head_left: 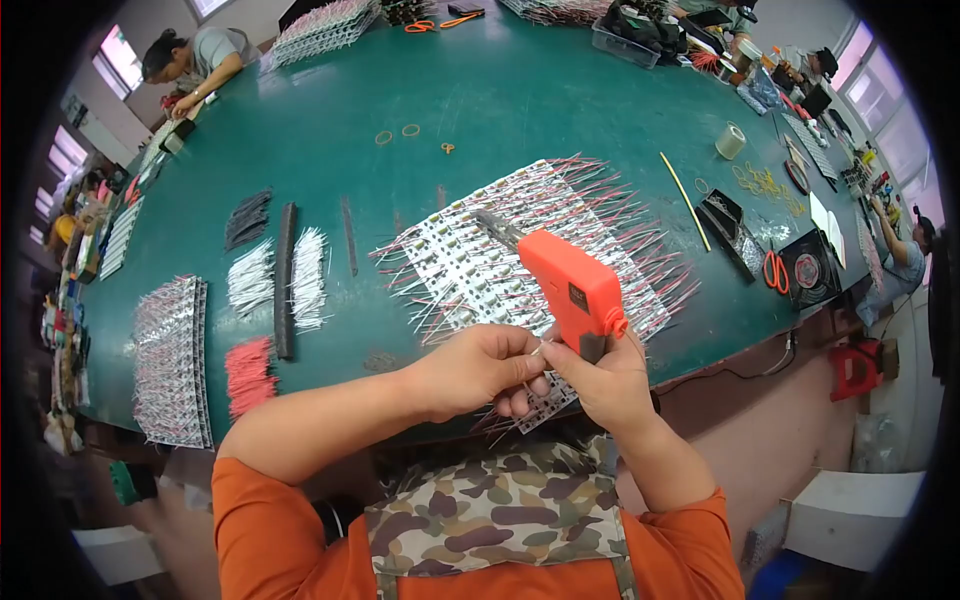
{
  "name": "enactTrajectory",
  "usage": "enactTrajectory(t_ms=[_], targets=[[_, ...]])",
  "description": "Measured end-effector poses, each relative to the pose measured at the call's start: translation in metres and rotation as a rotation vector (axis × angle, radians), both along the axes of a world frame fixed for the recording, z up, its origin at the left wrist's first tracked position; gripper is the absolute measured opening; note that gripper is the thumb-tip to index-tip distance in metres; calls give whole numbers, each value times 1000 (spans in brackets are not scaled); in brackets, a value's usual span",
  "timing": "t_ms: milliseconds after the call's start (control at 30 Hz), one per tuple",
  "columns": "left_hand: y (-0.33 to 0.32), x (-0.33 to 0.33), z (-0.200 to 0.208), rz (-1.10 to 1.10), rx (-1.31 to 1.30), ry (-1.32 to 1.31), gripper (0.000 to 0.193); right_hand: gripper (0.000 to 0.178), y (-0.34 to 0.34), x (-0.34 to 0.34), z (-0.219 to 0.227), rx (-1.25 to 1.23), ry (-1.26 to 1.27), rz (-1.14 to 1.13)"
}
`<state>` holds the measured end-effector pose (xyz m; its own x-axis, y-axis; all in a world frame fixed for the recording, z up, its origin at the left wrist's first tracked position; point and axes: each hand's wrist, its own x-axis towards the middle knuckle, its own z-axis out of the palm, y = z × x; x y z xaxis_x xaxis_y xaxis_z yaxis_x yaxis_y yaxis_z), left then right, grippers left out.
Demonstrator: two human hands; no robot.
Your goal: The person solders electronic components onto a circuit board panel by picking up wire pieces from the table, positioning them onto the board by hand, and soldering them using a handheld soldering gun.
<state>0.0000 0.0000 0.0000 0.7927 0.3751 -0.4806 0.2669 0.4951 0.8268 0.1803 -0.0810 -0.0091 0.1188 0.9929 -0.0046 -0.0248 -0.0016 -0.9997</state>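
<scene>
My right hand [612, 385] is wrapped round an orange handheld tool [570, 280] with a slotted metal tip. The tip points up and to the left, over a large sheet of white circuit boards [455, 270] with red and white wires along its edges. My left hand [480, 370] is closed in a pinch close to my right fingertips. Something thin and pale shows between the fingers, too small to name. Below both hands lies a narrow strip of the same boards [550, 405].
Left of the sheet lie bundles of white tubes [250, 278], red tubes [250, 375] and black tubes [248, 218], beside a dark bar [286, 280] and stacked boards [172, 360]. To the right are a yellow stick [685, 202], scissors [775, 270] and a fan [812, 270]. Other people work around the green table [330, 120].
</scene>
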Motion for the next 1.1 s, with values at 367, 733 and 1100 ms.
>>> enactTrajectory(t_ms=[367,733,1100], targets=[[3,-3,-5,-19,37,17,21,34,3,-8,0,44,-91,10],[1,-8,-15,96,-140,-113,21,26,3,-10,-3,138,-27,-29],[-10,-5,-12,88,-136,-202,18,37,-11,-18,6,134,27,-102]])
